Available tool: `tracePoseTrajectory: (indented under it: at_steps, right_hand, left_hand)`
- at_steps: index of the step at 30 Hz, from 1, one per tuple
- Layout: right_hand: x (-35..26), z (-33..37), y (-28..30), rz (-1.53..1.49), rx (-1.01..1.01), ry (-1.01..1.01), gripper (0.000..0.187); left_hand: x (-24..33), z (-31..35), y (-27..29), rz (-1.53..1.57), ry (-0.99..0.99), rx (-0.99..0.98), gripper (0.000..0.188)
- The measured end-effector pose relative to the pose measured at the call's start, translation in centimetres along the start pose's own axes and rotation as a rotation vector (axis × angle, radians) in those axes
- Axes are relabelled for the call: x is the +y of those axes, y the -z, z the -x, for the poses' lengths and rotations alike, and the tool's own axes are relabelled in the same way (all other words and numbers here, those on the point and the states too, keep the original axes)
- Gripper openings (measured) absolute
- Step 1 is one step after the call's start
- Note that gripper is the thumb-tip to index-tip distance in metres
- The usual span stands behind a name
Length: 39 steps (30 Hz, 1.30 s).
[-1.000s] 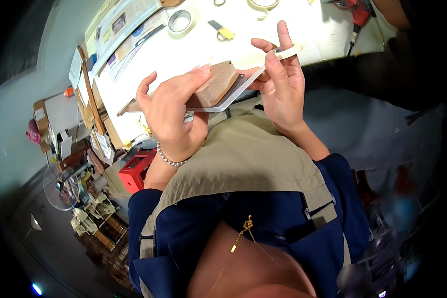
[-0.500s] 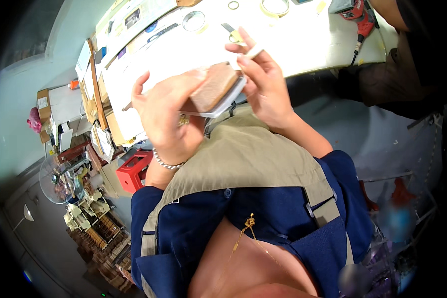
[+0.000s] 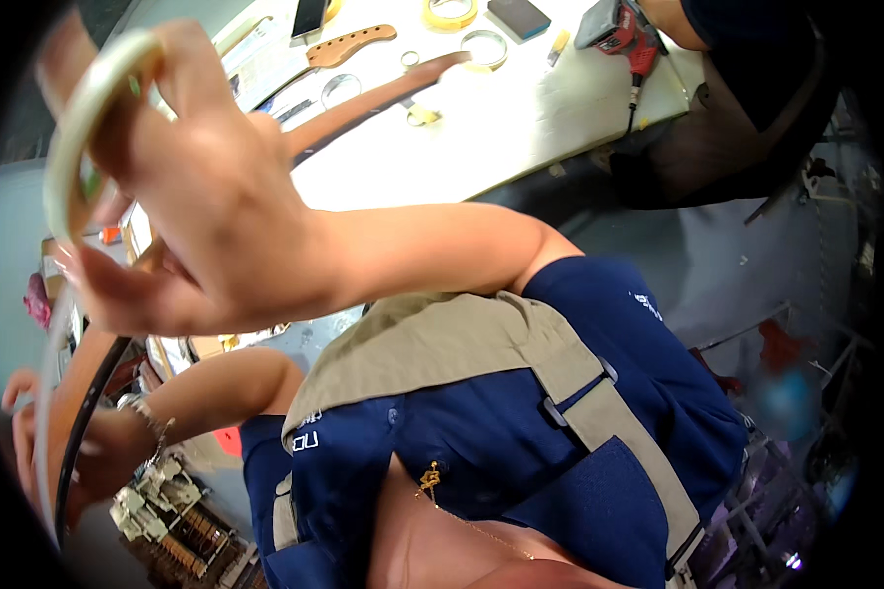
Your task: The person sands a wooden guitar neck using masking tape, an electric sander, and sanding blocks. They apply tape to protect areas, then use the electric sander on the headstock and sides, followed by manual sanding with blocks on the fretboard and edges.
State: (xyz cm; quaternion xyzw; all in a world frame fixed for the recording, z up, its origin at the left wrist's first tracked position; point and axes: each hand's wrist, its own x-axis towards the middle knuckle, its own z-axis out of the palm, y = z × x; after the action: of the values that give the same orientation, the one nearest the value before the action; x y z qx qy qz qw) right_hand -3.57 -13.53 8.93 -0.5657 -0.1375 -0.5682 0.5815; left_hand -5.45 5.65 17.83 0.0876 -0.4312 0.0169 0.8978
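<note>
My right hand (image 3: 231,196) is raised at the upper left, its fingers closed round a pale roll of tape (image 3: 67,147). A translucent strip of tape (image 3: 45,402) runs from near the roll down toward my left hand (image 3: 108,447). At the lower left, that hand grips a wooden guitar neck (image 3: 378,101) with a dark, dotted edge. Behind my right hand the neck's middle is hidden; its far end reaches over the white table (image 3: 481,123). The strip partly covers my left fingers.
Another guitar headstock (image 3: 352,45), a clear tape ring (image 3: 341,90), a yellow tape roll (image 3: 450,12), a grey block (image 3: 519,18) and a phone (image 3: 309,16) lie on the table. A red power sander (image 3: 619,37) sits at the right, beside another person's arm (image 3: 673,22).
My hands have swung far to the left and parted, the right above the left. The guitar neck now shows lengthwise, and the tape roll and drawn-out strip show plainly.
</note>
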Motion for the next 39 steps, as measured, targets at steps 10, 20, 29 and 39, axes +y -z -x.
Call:
tracePoseTrajectory:
  at_steps: [10, 20, 29, 39]
  right_hand:
    - [9.8, 10.3, 6.7, 0.443, -0.296, 0.172, 0.061]
    - [16.4, 19.8, 12.0, 0.737, -0.560, 0.009, 0.066]
    - [15.9, 22.8, 13.9, 0.572, -0.584, -0.212, 0.077]
    - [17.2, 22.7, 14.1, 0.612, -0.625, -0.112, 0.078]
  left_hand:
    - [-3.4, 13.9, 22.4, 0.444, 0.038, 0.590, 0.027]
    - [1.9, 25.9, 30.4, -1.430, 0.929, 0.423, 0.039]
    - [0.6, 28.4, 30.8, -1.474, 0.930, 0.360, 0.041]
    - [0.8, 28.5, 28.8, -2.387, 0.099, -0.221, 0.038]
